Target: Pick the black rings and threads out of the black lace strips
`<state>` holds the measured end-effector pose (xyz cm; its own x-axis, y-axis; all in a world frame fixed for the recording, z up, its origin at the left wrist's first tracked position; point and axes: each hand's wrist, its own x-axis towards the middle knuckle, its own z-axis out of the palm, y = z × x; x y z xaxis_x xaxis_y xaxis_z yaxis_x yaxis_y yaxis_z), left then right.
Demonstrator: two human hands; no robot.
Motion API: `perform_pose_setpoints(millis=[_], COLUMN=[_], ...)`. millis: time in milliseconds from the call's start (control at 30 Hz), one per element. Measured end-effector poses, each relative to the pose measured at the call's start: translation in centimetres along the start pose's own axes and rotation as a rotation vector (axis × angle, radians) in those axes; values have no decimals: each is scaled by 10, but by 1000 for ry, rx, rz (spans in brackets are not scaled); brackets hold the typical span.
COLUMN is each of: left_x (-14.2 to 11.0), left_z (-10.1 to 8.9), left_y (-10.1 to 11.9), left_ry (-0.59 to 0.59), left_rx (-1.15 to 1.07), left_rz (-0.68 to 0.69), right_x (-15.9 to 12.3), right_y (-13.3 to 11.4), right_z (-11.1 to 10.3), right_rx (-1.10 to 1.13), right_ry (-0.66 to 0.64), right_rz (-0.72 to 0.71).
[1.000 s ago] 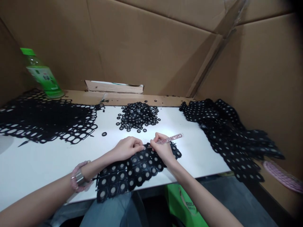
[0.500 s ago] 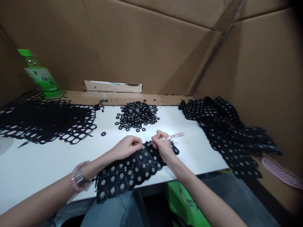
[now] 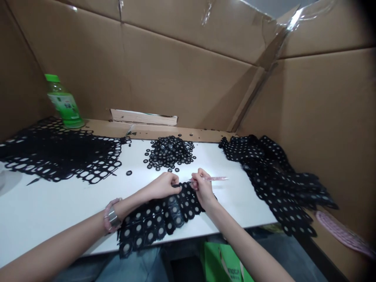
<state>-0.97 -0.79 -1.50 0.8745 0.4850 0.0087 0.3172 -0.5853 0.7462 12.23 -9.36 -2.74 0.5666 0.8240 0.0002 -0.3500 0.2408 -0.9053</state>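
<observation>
1. Left hand point(image 3: 161, 186): narrow pinch on the top edge of the black die-cut sheet point(image 3: 155, 223), fingertips partly hidden. Grip probably there to keep that edge steady.
2. Right hand point(image 3: 203, 188): narrow grip around a slim translucent pink stick point(image 3: 216, 178), near end just beside the left hand at the sheet's edge, far end out to the right. Likely held like a pen for working close at that edge.
3. Sheet location: lower centre of the frame, on the white table top point(image 3: 44, 207), near part lying over the front edge toward the lap.
4. Upper centre: heap of loose black rings point(image 3: 169, 153), within easy reach. Single black ring point(image 3: 129, 172) lying apart, left of the heap.
5. Left side: black lattice sheet point(image 3: 58, 154) with empty holes. Right side: rumpled black sheets point(image 3: 279, 180) with discs still in place. Apparently kept apart by state.
6. Upper left: green-capped drink bottle point(image 3: 63, 102) on the cardboard ledge, off the white surface. Cardboard walls point(image 3: 188, 78) around the bench.
</observation>
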Motion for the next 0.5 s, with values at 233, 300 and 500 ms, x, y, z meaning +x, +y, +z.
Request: perform_pose_setpoints(millis=[233, 300, 500], left_x=[1, 3, 4], left_z=[-4, -5, -5], left_y=[-12, -12, -10], left_ry=[-155, -178, -161], left_rx=[-228, -262, -170], left_rz=[-113, -113, -33], right_x=[1, 1, -1], right_y=[4, 5, 3], right_z=[-4, -5, -4], right_rx=[-190, -243, -357], right_ry=[-113, -113, -82], right_rz=[-5, -32, -100])
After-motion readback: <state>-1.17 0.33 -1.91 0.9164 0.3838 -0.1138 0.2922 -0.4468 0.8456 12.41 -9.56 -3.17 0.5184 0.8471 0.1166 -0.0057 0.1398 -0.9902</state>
